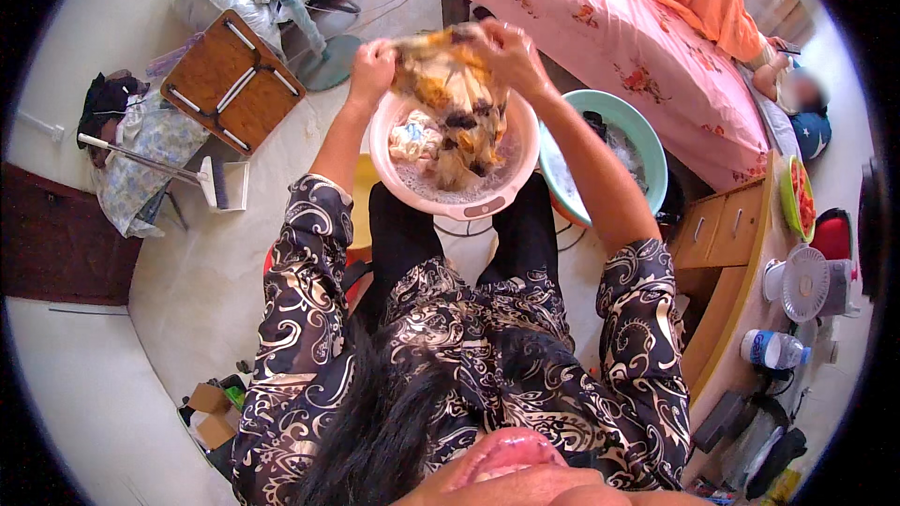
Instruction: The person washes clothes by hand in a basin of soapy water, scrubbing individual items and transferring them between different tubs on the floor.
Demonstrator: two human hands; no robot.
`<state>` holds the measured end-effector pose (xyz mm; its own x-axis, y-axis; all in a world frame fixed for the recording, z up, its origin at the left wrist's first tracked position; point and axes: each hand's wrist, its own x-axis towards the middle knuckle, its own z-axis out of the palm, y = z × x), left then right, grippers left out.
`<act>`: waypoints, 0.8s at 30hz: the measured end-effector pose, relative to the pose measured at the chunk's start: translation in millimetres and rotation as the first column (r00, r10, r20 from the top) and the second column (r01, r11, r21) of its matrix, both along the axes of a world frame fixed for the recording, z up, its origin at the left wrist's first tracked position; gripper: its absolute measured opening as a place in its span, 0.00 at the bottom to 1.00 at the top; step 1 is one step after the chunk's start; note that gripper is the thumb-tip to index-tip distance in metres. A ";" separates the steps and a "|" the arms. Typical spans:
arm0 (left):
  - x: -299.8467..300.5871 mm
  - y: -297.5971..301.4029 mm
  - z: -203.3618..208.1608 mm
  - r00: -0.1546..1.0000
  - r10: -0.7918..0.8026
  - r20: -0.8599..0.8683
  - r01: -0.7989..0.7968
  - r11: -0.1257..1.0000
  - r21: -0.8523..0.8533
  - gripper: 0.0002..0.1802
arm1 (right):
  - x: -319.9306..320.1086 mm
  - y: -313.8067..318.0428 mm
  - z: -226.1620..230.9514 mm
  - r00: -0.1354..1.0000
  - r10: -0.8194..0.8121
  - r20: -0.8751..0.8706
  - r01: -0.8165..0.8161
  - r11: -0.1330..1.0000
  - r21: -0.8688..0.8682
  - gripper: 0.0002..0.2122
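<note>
Step in hand looks like hand-washing: patterned cloth is up over the pink basin, stretched between both hands — probably being rubbed or checked, can't tell which. Left hand: fingers curled tight, clamped on the cloth's upper left corner. Right hand: fingers clamped on its upper right edge, a bit blurred; exact fingertip placement can't be told.

Next move, as judged: calls for a firm two-handed hold on slippery wet fabric, and for staying inside the basin rim so drips don't land on the floor. Loose lower folds could slap the water and splash.

Cloth looks: yellow-orange, cream and dark brown blotches, bunched and creased, likely soaked and heavy. It hangs in a narrowing bundle — lower end inside the rim, contact with the suds unclear. A pale wad of cloth lies in the basin's left part, beside the hanging end.

Pink basin is in front of the person's knees, off the near long edge of the bed; what carries it is hidden. Green basin, with suds and a dark item, is just to its right, closer to that bed edge.
</note>
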<state>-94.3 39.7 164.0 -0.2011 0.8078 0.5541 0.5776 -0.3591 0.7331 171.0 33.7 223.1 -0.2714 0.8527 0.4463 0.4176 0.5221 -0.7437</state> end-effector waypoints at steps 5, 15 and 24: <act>-28.2 -15.0 -103.0 0.937 -0.014 -0.349 -0.112 0.935 -0.336 0.25 | -2.9 -16.1 -102.7 0.989 0.011 0.150 0.020 0.979 -0.201 0.16; 86.0 -80.8 -144.7 0.641 -0.411 -0.649 -0.200 0.726 -0.657 0.41 | -17.7 -44.8 -227.2 0.691 0.137 0.710 0.250 0.876 -0.413 0.29; 79.0 -51.5 -189.6 0.703 -0.538 -0.465 -0.154 0.522 -0.839 0.27 | -15.0 -33.1 -249.9 0.765 0.155 0.625 0.153 0.899 -0.411 0.22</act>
